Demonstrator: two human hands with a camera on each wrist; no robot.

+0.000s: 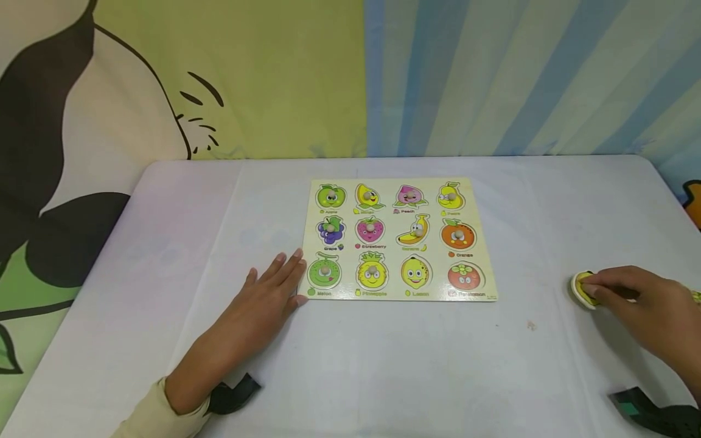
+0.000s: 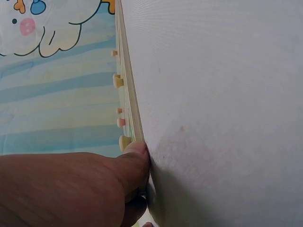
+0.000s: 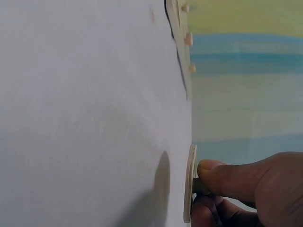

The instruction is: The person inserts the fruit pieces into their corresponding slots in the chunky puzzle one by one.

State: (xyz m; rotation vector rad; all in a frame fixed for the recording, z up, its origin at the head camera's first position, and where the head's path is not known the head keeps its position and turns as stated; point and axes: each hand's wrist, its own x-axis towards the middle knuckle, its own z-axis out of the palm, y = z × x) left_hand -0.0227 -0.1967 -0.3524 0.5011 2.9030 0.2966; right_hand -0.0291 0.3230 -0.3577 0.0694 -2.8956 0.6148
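Note:
A wooden fruit puzzle board [image 1: 391, 240] lies flat on the white-covered table, most of its fruit pieces bearing small knobs. The lemon spot [image 1: 415, 274] and the persimmon spot [image 1: 464, 278] show no knob. My left hand [image 1: 257, 310] rests at the board's lower left edge, fingers stretched out and touching it; in the left wrist view the thumb [image 2: 136, 150] lies along the edge. Far to the right, my right hand [image 1: 648, 310] pinches a yellow puzzle piece [image 1: 585, 291] between thumb and fingers. The right wrist view shows this thin piece [image 3: 189, 189] tilted on edge, close over the cloth.
A small yellow-green patch [image 1: 697, 296] shows behind the right hand at the frame's edge. A cartoon-printed, striped backdrop [image 1: 465, 79] hangs behind the table. Black straps [image 1: 235, 394] are at both wrists.

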